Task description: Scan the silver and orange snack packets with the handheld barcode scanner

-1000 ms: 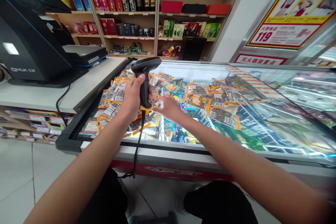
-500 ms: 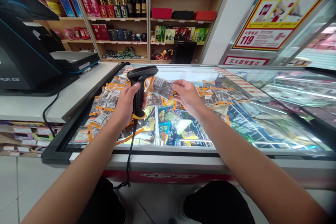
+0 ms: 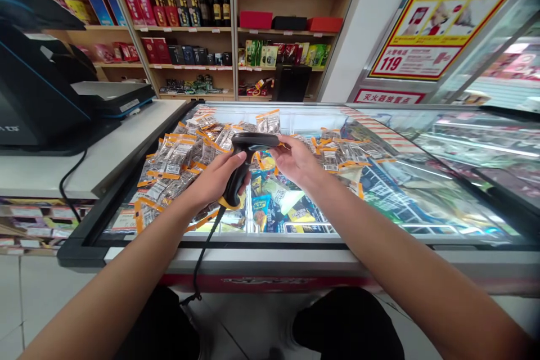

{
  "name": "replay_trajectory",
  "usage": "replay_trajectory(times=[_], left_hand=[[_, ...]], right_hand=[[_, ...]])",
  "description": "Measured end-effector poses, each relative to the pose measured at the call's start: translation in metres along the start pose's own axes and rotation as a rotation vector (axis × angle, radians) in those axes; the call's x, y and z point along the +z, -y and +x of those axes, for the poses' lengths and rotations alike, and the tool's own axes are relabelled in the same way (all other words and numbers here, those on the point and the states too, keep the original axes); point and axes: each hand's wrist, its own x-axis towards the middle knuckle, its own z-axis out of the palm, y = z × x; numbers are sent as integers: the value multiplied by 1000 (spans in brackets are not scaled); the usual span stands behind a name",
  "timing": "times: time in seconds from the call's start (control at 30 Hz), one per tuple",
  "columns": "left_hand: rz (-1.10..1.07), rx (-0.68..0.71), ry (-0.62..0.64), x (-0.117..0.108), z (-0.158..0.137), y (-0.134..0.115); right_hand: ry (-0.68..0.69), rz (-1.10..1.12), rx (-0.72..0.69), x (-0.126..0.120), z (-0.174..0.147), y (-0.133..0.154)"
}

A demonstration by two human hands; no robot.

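Hands meet over a glass-topped freezer (image 3: 379,239): the left hand (image 3: 215,180) grips a corded barcode scanner (image 3: 244,166) by its handle, head tipped toward the right hand (image 3: 297,160), whose fingers touch the scanner's head above scattered orange-edged snack packets (image 3: 177,157).

A person's left hand (image 3: 215,177) grips a black barcode scanner (image 3: 247,160) above a glass-topped freezer (image 3: 422,191) strewn with orange-edged snack packets (image 3: 177,157), while the right hand (image 3: 297,160) touches the scanner's head.

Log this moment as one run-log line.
left hand: grips barcode scanner handle | right hand: fingertips at scanner head | packets: lying on freezer lid
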Motion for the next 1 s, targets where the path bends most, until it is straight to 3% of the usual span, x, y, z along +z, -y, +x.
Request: replay_trajectory(times=[0.23, 0.57, 0.7, 0.83, 1.0], left_hand=[[-58, -3, -13, 2, 3, 2], [-72, -13, -46, 2, 2, 0], [-115, 28, -75, -1, 5, 4], [-203, 99, -213, -7, 8, 2], [-302, 203, -382, -12, 8, -6]], right_hand=[[27, 23, 47, 4, -4, -4], [118, 85, -16, 12, -17, -5], [57, 3, -52, 6, -10, -5], [-20, -358, -284, -9, 1, 14], [-214, -1131, -584, -44, 13, 60]])
